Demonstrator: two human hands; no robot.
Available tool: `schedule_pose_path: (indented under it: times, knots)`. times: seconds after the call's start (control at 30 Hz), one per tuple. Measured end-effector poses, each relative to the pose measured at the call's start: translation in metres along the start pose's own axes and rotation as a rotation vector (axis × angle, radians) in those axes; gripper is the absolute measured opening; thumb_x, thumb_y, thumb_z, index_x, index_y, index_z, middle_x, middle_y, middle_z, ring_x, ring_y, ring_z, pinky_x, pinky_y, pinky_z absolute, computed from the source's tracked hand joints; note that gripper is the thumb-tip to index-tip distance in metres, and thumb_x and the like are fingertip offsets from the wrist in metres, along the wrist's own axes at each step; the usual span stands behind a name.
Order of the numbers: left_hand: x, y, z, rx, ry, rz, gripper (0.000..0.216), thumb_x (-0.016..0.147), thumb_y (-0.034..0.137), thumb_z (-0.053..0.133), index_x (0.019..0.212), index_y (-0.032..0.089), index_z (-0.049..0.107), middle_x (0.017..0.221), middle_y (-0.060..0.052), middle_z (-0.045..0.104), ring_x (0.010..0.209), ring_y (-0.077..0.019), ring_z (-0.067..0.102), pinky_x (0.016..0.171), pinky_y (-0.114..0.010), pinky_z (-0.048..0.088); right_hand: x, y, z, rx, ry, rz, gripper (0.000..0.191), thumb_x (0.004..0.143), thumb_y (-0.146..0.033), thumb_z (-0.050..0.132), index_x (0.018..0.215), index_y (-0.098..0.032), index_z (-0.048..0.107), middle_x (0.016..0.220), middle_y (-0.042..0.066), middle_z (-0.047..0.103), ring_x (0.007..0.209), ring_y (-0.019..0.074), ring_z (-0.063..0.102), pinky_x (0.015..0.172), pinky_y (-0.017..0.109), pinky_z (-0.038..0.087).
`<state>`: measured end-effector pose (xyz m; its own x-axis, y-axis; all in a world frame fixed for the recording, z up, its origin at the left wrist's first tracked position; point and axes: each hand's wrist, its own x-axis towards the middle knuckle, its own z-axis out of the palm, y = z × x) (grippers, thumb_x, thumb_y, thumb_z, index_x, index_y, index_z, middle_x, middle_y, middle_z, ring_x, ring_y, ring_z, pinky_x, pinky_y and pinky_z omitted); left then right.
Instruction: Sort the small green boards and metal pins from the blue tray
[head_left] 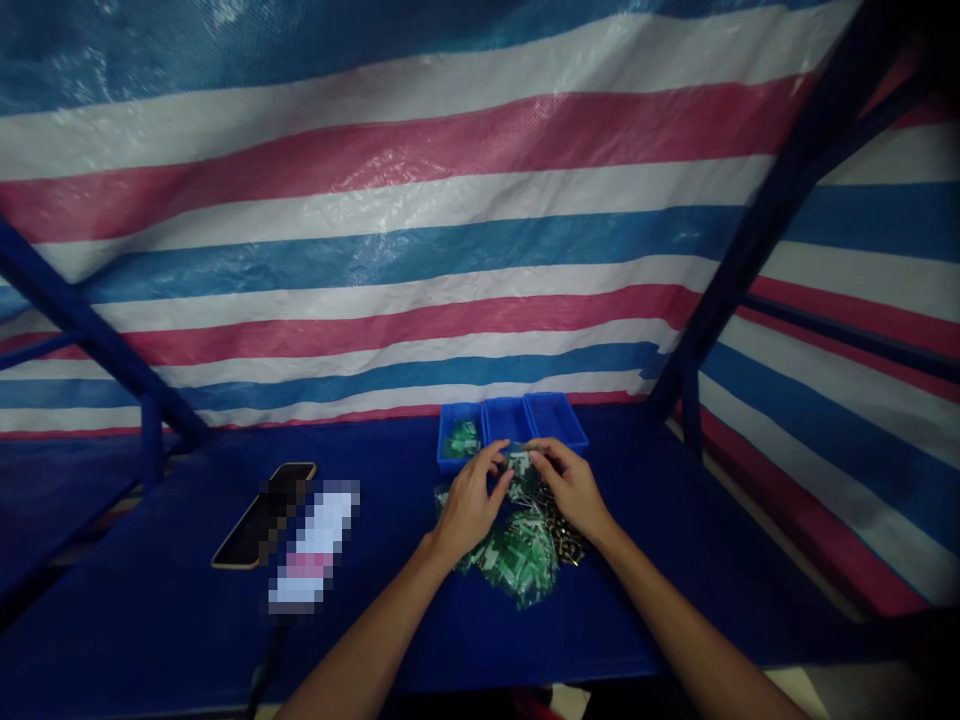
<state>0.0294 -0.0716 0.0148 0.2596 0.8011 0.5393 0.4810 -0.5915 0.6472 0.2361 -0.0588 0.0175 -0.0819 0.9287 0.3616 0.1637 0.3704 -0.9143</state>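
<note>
Between both hands is a small clear plastic bag (519, 462) with whitish pieces in it. My left hand (474, 497) pinches its left side with thumb and fingers. On the opposite side, the fingers of my right hand (570, 485) are closed on the bag's right edge. Below the hands lies a heap of clear bags (521, 560) with green and white contents. Small brass-coloured metal parts (568, 540) are spread beside the heap, partly under my right hand. What exactly the bags contain is too small to make out.
Behind the hands stand three blue trays in a row: the left tray (452, 464) holds similar bags, beside the middle tray (506, 407) and right tray (556, 420). A phone (247, 525) and a blurred-out device (311, 555) lie at left. Blue frame posts (679, 370) and striped sheeting (420, 240) enclose the table.
</note>
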Motion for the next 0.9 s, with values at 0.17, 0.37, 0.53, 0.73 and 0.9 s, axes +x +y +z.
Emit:
schedule_pose_path:
  times: [0.17, 0.37, 0.53, 0.73, 0.9]
  knots:
    - [0.001, 0.007, -0.001, -0.073, 0.016, -0.018, 0.039, 0.108, 0.032, 0.055, 0.147, 0.03, 0.054, 0.116, -0.006, 0.071, 0.098, -0.0192, 0.069, 0.094, -0.036, 0.057, 0.001, -0.003, 0.002, 0.122, 0.036, 0.045, 0.036, 0.098, -0.054, 0.069, 0.119, -0.028, 0.058, 0.079, -0.002, 0.066, 0.068, 0.0197, 0.058, 0.063, 0.03, 0.044]
    - [0.004, 0.013, -0.006, -0.064, 0.005, 0.11, 0.041, 0.111, 0.018, 0.039, 0.141, 0.03, 0.063, 0.121, -0.009, 0.069, 0.115, -0.0215, 0.065, 0.103, -0.039, 0.053, 0.001, 0.0, -0.001, 0.039, 0.037, -0.012, 0.026, 0.103, -0.047, 0.06, 0.112, -0.025, 0.07, 0.096, 0.004, 0.07, 0.08, 0.0209, 0.06, 0.074, 0.032, 0.046]
    - [0.004, 0.01, -0.005, -0.025, 0.07, 0.112, 0.029, 0.108, 0.024, 0.053, 0.133, 0.027, 0.067, 0.118, -0.009, 0.069, 0.111, -0.0225, 0.065, 0.099, -0.039, 0.054, 0.001, 0.001, 0.0, 0.018, -0.005, -0.02, 0.029, 0.097, -0.044, 0.069, 0.117, -0.024, 0.073, 0.086, 0.001, 0.063, 0.07, 0.0175, 0.053, 0.067, 0.03, 0.043]
    - [0.005, 0.01, -0.004, -0.028, 0.15, 0.029, 0.016, 0.106, 0.033, 0.061, 0.115, 0.022, 0.069, 0.109, -0.007, 0.067, 0.098, -0.0199, 0.066, 0.087, -0.033, 0.054, 0.002, -0.002, 0.0, -0.039, -0.011, -0.112, 0.029, 0.099, -0.05, 0.07, 0.091, -0.023, 0.077, 0.09, 0.004, 0.063, 0.084, 0.0208, 0.058, 0.078, 0.032, 0.046]
    - [0.003, 0.008, 0.002, -0.127, 0.194, -0.083, 0.035, 0.105, 0.032, 0.062, 0.138, 0.023, 0.054, 0.104, -0.004, 0.07, 0.086, -0.016, 0.067, 0.078, -0.028, 0.053, 0.002, -0.001, -0.001, 0.004, -0.062, -0.023, 0.035, 0.101, -0.054, 0.065, 0.091, -0.022, 0.074, 0.088, 0.003, 0.067, 0.083, 0.0216, 0.06, 0.078, 0.032, 0.046]
